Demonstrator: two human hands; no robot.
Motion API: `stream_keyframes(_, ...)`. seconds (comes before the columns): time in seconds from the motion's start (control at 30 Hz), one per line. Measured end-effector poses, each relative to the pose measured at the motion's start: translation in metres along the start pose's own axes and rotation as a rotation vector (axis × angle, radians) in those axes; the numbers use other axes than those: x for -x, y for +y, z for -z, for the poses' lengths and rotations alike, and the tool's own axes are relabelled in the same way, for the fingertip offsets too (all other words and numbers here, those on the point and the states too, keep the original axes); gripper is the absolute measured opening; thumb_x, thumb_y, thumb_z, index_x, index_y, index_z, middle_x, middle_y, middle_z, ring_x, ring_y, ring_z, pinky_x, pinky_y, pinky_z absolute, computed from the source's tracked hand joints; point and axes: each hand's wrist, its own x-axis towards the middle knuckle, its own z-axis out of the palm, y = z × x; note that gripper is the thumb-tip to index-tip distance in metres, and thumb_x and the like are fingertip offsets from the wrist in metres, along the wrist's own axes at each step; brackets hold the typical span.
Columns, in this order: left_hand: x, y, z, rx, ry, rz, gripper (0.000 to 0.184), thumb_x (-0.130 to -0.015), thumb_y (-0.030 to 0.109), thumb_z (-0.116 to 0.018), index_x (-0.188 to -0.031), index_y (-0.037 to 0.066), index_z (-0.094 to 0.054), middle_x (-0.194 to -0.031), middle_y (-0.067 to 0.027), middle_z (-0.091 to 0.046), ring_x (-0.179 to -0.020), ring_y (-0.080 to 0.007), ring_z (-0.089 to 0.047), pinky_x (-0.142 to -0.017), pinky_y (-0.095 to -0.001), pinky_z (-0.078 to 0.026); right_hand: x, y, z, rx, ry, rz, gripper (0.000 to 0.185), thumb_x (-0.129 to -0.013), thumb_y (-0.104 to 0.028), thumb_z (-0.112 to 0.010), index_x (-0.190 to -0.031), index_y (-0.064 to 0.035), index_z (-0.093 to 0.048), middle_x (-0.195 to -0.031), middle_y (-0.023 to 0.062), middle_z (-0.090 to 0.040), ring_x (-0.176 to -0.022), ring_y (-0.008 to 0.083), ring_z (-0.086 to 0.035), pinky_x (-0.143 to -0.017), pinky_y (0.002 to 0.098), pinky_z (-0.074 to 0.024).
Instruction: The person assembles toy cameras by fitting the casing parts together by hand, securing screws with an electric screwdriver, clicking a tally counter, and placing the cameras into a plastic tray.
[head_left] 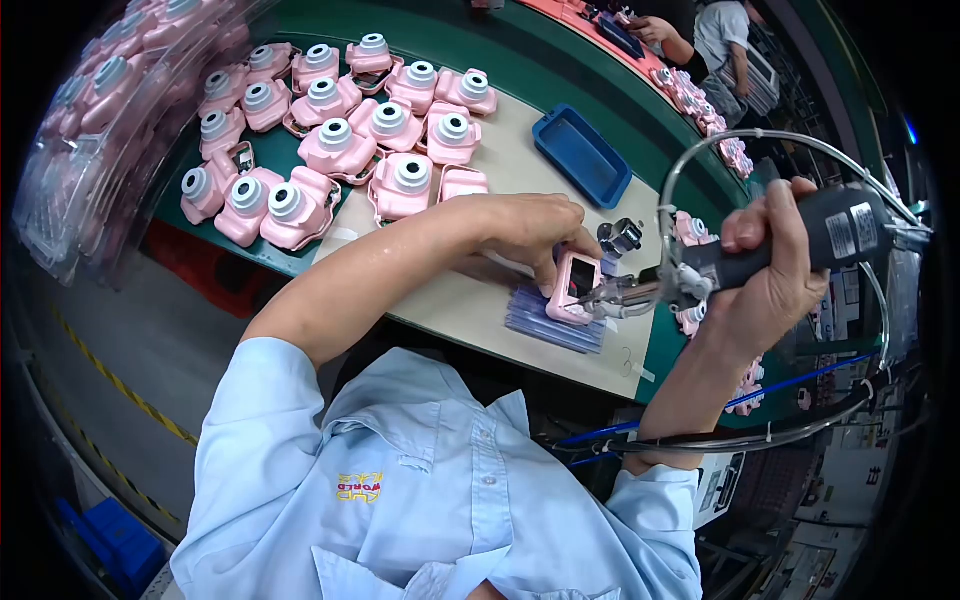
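My left hand [540,232] reaches across the bench, its fingers closed on the edge of a small pink toy camera [577,283] whose dark screen faces up. The camera rests on a ribbed stack of clear plastic [550,325]. Wrapped around a black electric screwdriver [835,232], my right hand [775,255] holds it nearly level. The metal front end of the screwdriver points left and lies over the camera's lower right part; whether the tip touches a screw is too small to tell. Close to the left fingertips stands a small black and silver part [620,237].
Pink cameras with white lens rings [335,135] cover the bench's left side. Clear trays of more cameras [110,110] are stacked at far left. A blue tray [582,158] lies behind my hands. Cables [800,428] hang below my right arm. Another person [722,45] is at back right.
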Motion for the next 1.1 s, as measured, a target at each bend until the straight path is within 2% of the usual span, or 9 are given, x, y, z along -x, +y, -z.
stream_keyframes(0.2,-0.014,-0.01,0.007,0.13,-0.011,0.048,0.053,-0.062,-0.003,-0.081,-0.112,0.014,-0.074,-0.095,-0.0076,-0.064,-0.087,-0.0272,-0.056,-0.082,-0.0351,-0.044,-0.03,-0.018,0.006,-0.004,-0.036,0.132,0.026,-0.082,-0.003,-0.071,-0.105,0.0015,-0.06,-0.059,0.0043,-0.058,-0.041,0.0091,-0.051,-0.042,0.0197,-0.0428)
stream_keyframes(0.33,-0.021,-0.021,0.007,0.367,-0.099,0.127,0.045,-0.062,-0.006,-0.08,-0.103,0.012,-0.076,-0.091,-0.0067,-0.064,-0.085,-0.0258,-0.058,-0.081,-0.036,-0.045,-0.041,-0.004,-0.009,0.069,-0.046,0.165,0.025,-0.082,-0.003,-0.071,-0.104,0.0025,-0.06,-0.06,0.005,-0.06,-0.041,0.0093,-0.052,-0.042,0.0195,-0.0433)
stream_keyframes(0.5,-0.023,-0.024,0.009,0.396,-0.12,0.108,0.035,-0.062,-0.005,-0.081,-0.094,0.009,-0.077,-0.09,-0.0054,-0.065,-0.081,-0.0249,-0.058,-0.078,-0.0366,-0.046,-0.045,0.017,-0.017,0.132,-0.128,0.097,0.025,-0.085,-0.002,-0.069,-0.108,0.0024,-0.059,-0.066,0.0058,-0.058,-0.047,0.0094,-0.051,-0.049,0.02,-0.0433)
stream_keyframes(0.67,-0.028,-0.036,0.007,0.28,-0.13,0.015,0.04,-0.065,0.0,-0.081,-0.102,0.011,-0.076,-0.087,-0.0061,-0.074,-0.075,-0.0231,-0.065,-0.077,-0.0337,-0.048,-0.043,0.03,-0.024,0.146,-0.135,0.107,0.027,-0.084,-0.002,-0.07,-0.109,0.0029,-0.06,-0.065,0.0065,-0.06,-0.045,0.0102,-0.054,-0.046,0.0209,-0.0451)
stream_keyframes(0.83,-0.028,-0.032,0.008,0.296,-0.14,0.077,0.033,-0.064,0.002,-0.083,-0.095,0.011,-0.077,-0.084,-0.0046,-0.074,-0.074,-0.022,-0.064,-0.075,-0.0342,-0.048,-0.042,0.035,-0.025,0.119,-0.154,0.122,0.029,-0.083,-0.002,-0.07,-0.11,0.0048,-0.06,-0.065,0.0068,-0.06,-0.046,0.0103,-0.055,-0.044,0.0208,-0.0451)
stream_keyframes(1.1,-0.023,-0.021,0.012,0.315,-0.105,0.167,0.031,-0.064,0.002,-0.083,-0.094,0.008,-0.076,-0.084,-0.0056,-0.074,-0.074,-0.0215,-0.063,-0.075,-0.035,-0.048,-0.038,0.042,-0.029,0.133,-0.212,0.107,0.028,-0.082,0.0,-0.068,-0.108,0.0068,-0.059,-0.07,0.0081,-0.061,-0.044,0.0098,-0.052,-0.042,0.0203,-0.0434)
